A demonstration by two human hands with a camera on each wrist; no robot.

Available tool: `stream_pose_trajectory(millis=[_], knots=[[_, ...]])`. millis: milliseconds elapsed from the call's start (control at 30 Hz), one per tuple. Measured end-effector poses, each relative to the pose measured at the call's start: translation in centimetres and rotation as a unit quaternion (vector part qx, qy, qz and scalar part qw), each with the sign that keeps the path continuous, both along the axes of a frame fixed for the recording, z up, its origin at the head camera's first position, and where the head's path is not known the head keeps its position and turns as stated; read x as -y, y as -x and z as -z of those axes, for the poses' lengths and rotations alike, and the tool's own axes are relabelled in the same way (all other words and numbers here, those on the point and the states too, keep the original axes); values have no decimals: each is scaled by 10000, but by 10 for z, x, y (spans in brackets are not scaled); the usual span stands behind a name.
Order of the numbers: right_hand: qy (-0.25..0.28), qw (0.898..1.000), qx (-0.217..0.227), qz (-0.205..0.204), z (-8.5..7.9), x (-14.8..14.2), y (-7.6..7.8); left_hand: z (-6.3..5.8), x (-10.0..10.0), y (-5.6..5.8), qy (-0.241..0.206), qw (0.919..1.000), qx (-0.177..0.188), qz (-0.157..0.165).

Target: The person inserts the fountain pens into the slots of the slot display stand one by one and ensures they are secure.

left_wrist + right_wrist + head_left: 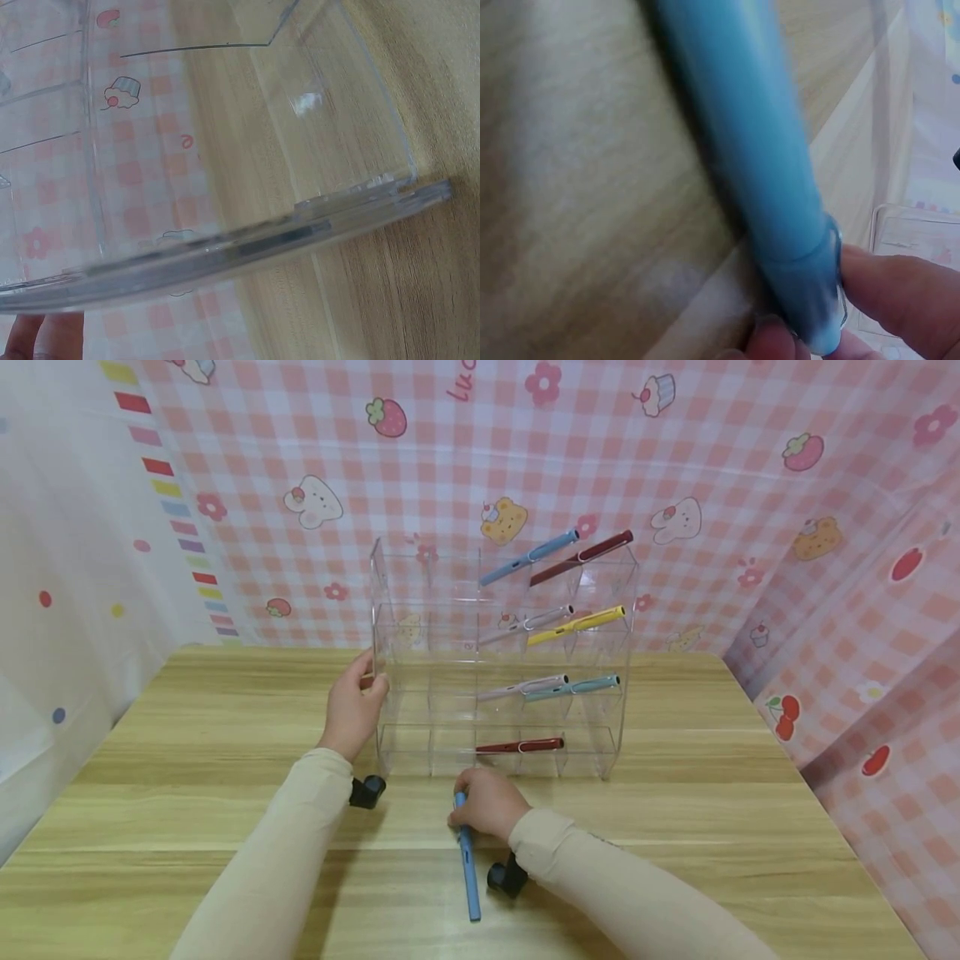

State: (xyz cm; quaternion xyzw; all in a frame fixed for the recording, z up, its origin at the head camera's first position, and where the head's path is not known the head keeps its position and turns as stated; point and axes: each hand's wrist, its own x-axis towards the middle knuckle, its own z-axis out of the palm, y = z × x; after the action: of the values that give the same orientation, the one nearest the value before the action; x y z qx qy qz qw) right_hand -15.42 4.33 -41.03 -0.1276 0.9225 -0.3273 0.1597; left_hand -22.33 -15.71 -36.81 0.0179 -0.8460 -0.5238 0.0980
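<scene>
A clear acrylic pen rack (452, 727) with stepped tiers stands upright on the table. My left hand (352, 710) holds its left side panel; in the left wrist view, fingers (60, 337) show at that panel's edge. In front of the rack, my right hand (491, 803) pinches a blue pen (469, 877) near its clip end. The pen's other end points toward me, low over the tabletop. Close up in the right wrist view, the thumb (900, 296) presses beside the metal clip of the blue pen (757, 150), with fingertips on its far side.
Several pens lie slanted in the rack's middle and right columns: blue (528, 558) and dark red (581, 558) on top, then grey (525, 625) and yellow (577, 625), pale pink (522, 688) and teal (573, 687), and dark red (520, 746) lowest. A patterned cloth (450, 468) hangs behind.
</scene>
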Motion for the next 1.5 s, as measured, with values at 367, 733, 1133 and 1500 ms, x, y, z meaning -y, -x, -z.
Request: stream_pose_trajectory(millis=[367,733,1133,1500], knots=[[283,9996,36,-26,1,-3,0,-1,-1,-1,-8,10000,38,21],[1307,9885,753,138,2,-14,2,0,-1,-2,-32,10000,69,3],[2380,9638,1118,438,-9,-31,-5,-3,-2,-3,-20,10000,49,15],[2681,9568,696,881,-30,-49,-19,0,0,-1,-32,10000,39,8]])
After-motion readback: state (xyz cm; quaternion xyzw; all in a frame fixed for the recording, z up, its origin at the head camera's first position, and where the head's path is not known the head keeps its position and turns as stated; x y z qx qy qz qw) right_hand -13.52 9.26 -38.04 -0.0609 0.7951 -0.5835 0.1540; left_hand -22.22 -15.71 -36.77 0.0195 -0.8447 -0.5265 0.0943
